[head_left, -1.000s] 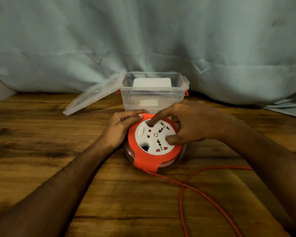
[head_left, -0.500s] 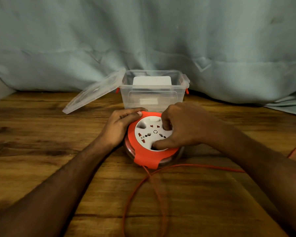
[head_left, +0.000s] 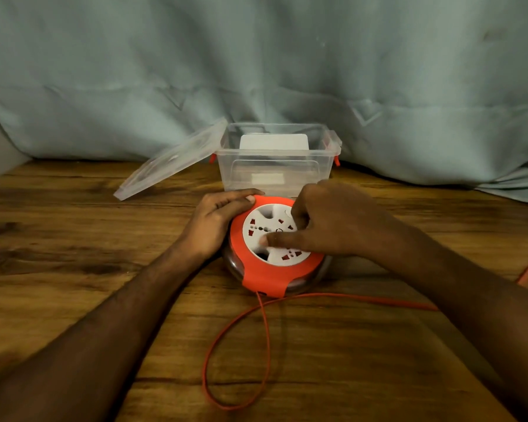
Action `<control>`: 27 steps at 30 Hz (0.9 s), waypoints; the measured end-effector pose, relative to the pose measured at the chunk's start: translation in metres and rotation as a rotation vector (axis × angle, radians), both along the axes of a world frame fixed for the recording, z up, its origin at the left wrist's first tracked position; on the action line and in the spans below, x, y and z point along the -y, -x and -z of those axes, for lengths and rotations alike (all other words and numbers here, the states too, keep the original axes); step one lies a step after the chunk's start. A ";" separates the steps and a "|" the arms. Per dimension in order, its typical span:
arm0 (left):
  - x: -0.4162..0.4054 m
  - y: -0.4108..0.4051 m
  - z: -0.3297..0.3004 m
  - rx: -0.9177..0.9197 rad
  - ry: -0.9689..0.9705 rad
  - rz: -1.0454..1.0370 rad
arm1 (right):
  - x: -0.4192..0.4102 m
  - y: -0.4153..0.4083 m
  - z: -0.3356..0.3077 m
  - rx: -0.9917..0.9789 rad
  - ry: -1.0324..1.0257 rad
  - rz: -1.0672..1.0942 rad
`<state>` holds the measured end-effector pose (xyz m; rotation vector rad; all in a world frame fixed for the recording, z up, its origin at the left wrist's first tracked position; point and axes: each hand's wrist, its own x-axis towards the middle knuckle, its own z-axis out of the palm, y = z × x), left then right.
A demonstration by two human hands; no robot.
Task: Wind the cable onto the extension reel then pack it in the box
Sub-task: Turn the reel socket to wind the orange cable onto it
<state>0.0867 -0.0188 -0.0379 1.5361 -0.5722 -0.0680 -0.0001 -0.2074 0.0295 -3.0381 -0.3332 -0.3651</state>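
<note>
An orange extension reel [head_left: 256,271] with a white socket face lies flat on the wooden table [head_left: 73,226]. My left hand [head_left: 215,222] grips the reel's left rim, fingers curled along its top edge. My right hand [head_left: 329,220] is on the white socket disc, thumb and fingers hooked into its recesses. The orange cable [head_left: 238,339] leaves the reel's near side, makes a loop on the table toward me and runs off to the right. Behind the reel stands the clear plastic box [head_left: 275,169], open.
The box's clear lid [head_left: 171,161] leans tilted against its left side. A white rectangular piece shows inside or behind the box. A pale blue-green cloth [head_left: 256,71] hangs behind the table and drapes onto it at the right.
My right hand has turned the white disc round; its sockets sit at new angles. The loose cable has been drawn in and now forms a loop in front of the reel. My left hand has stayed put.
</note>
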 end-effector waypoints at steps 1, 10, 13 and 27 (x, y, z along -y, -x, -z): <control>0.000 0.000 0.000 0.000 0.004 -0.006 | 0.005 -0.002 -0.002 0.025 -0.007 0.000; 0.001 0.001 0.000 0.011 0.032 0.032 | 0.021 -0.002 -0.015 -0.213 -0.011 -0.209; 0.000 0.000 0.000 0.027 0.012 0.039 | 0.024 -0.004 -0.016 -0.188 0.025 -0.197; 0.003 -0.005 0.003 -0.069 -0.025 0.170 | 0.029 -0.005 -0.017 -0.171 0.113 -0.131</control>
